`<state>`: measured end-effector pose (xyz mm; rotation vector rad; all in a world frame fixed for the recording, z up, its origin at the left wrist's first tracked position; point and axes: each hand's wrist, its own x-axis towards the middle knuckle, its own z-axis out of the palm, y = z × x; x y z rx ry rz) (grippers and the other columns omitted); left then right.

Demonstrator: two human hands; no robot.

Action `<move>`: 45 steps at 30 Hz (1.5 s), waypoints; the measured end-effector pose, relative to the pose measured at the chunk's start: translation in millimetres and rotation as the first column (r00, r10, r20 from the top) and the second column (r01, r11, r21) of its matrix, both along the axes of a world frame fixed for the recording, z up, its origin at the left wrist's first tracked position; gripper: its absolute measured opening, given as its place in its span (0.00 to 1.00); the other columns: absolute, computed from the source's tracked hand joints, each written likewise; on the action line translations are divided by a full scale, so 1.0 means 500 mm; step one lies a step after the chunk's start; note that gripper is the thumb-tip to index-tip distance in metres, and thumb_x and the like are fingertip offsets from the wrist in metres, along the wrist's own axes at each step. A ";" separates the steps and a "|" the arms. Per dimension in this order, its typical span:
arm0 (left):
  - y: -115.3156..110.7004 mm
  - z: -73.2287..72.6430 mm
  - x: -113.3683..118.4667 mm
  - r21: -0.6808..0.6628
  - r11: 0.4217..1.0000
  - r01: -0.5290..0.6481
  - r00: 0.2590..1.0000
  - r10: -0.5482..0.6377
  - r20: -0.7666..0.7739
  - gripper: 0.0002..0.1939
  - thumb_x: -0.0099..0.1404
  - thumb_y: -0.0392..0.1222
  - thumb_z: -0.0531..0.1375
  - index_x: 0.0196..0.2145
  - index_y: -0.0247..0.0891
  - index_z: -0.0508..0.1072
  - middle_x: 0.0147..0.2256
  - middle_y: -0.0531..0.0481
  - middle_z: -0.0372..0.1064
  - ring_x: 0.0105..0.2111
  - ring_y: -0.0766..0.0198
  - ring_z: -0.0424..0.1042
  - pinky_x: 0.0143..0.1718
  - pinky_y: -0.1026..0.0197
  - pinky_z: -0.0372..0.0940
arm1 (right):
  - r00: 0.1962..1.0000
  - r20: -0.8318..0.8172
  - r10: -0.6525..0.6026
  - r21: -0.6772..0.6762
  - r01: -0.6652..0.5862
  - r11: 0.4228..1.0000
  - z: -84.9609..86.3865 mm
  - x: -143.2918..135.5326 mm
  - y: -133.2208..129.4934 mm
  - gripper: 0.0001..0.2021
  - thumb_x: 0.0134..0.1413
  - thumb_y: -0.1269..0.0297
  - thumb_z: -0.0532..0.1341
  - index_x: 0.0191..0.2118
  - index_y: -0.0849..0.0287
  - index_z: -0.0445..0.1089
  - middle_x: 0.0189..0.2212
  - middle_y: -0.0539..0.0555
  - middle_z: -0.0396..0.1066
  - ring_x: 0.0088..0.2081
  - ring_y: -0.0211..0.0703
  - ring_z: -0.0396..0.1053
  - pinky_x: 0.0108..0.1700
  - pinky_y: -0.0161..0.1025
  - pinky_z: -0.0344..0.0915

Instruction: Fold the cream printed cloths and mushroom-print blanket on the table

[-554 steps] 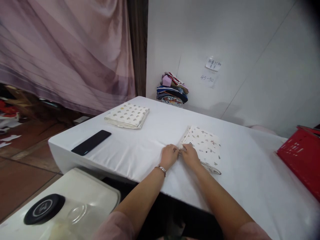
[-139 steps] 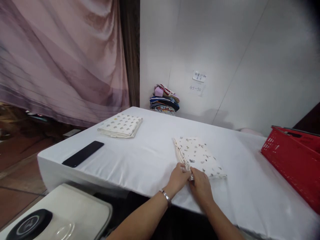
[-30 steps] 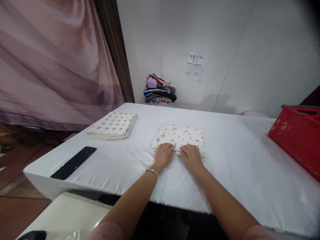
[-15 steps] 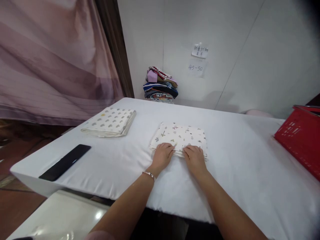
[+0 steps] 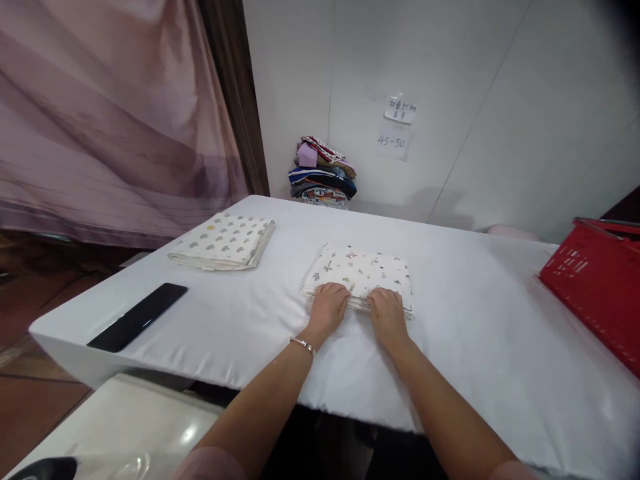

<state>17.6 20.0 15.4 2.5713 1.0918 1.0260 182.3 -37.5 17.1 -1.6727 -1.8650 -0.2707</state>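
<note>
A folded white cloth (image 5: 363,269) printed with small plants and dots lies in front of me on the white-covered table (image 5: 450,320). My left hand (image 5: 330,305) closes over the left part of its near edge, fingertips on top. Beside it, my right hand (image 5: 387,310) grips the same edge a little right of the middle. Several layers of the cloth show between the two hands. Both thumbs are mostly hidden. A second folded cloth (image 5: 225,241), white with grey motifs and one yellow one, rests at the far left of the table.
A black flat slab (image 5: 137,318) lies near the table's left edge. At the right stands a red basket (image 5: 595,280). Behind the table rises a pile of folded fabrics (image 5: 323,173) against the wall. A pale glossy surface (image 5: 120,413) is at lower left.
The view has shifted slightly. Both hands stay at the cloth's near edge, their fingers a little more curled around it; the cloth looks unmoved on the table.
</note>
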 end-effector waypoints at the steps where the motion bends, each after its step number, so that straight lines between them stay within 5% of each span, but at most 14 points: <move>1: -0.001 -0.001 -0.002 0.005 1.000 0.006 1.000 -0.006 -0.005 0.11 0.67 0.37 0.50 0.36 0.41 0.72 0.36 0.50 0.70 0.41 0.62 0.65 0.44 0.54 0.56 | 1.000 0.007 0.008 0.001 -0.008 1.000 0.000 -0.001 -0.003 0.10 0.59 0.74 0.49 0.31 0.58 0.64 0.32 0.52 0.68 0.36 0.42 0.61 0.42 0.40 0.50; 15: 0.003 -0.013 -0.011 0.001 1.000 0.013 1.000 -0.013 -0.021 0.09 0.65 0.38 0.54 0.41 0.42 0.72 0.39 0.49 0.70 0.43 0.61 0.65 0.45 0.55 0.59 | 0.997 -0.028 0.076 -0.023 -0.077 0.997 -0.019 0.011 -0.012 0.09 0.59 0.71 0.52 0.40 0.57 0.69 0.38 0.54 0.69 0.42 0.44 0.62 0.44 0.41 0.54; 45: 0.006 -0.010 0.000 0.043 0.999 -0.012 0.997 0.015 -0.077 0.11 0.67 0.41 0.50 0.39 0.42 0.72 0.38 0.48 0.69 0.42 0.61 0.64 0.44 0.53 0.56 | 1.000 0.030 -0.002 -0.023 0.003 1.000 -0.024 0.002 0.000 0.09 0.58 0.70 0.52 0.39 0.57 0.69 0.36 0.55 0.68 0.41 0.45 0.61 0.42 0.41 0.53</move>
